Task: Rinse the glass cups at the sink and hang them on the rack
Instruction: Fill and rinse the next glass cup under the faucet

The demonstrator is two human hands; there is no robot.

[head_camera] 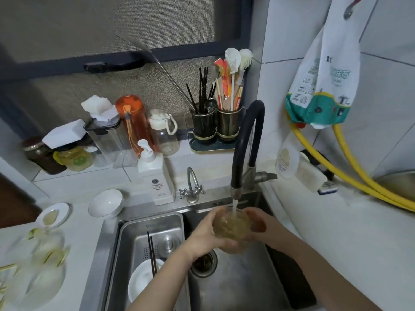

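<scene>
Glass cup (pixel 231 228) is in rinsing step, both your left hand (pixel 207 234) and right hand (pixel 258 225) wrapped around it under the faucet (pixel 247 140) stream; next I think you pour out and find the rack.

A cup (pixel 231 228) sat between the left hand (pixel 207 235) and right hand (pixel 258 224), under the tap (pixel 243 149) and over the sink (pixel 242 288), with the drain (pixel 203 263) below and to its left. A tray (pixel 134 239) lay in the sink's left half, holding a bowl (pixel 143 279) with chopsticks (pixel 152 252) across it. On the counter to the left stood what seemed to be blurred glasses (pixel 45 254), and a soap bottle (pixel 157 178) stood behind the tray.
</scene>
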